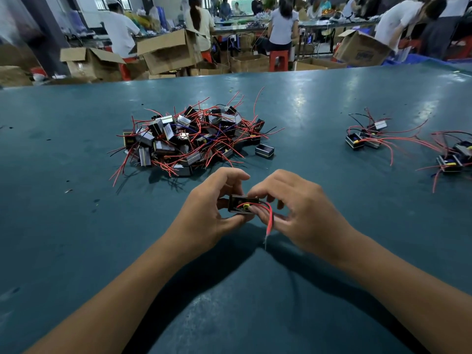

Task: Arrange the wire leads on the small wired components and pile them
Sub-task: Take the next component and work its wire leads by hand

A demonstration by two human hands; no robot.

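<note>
The left hand (212,208) grips one component (241,204) above the table (76,226); the right hand (293,213) pinches its red leads (269,218). Lead-arranging step is in progress. Next: place it on the arranged group (367,136), not the tangled heap (191,139).

I work at a dark teal table (76,226). Beyond its far edge stand open cardboard boxes (166,51) and a red stool (279,60), with seated people (282,24) at long benches behind.
</note>
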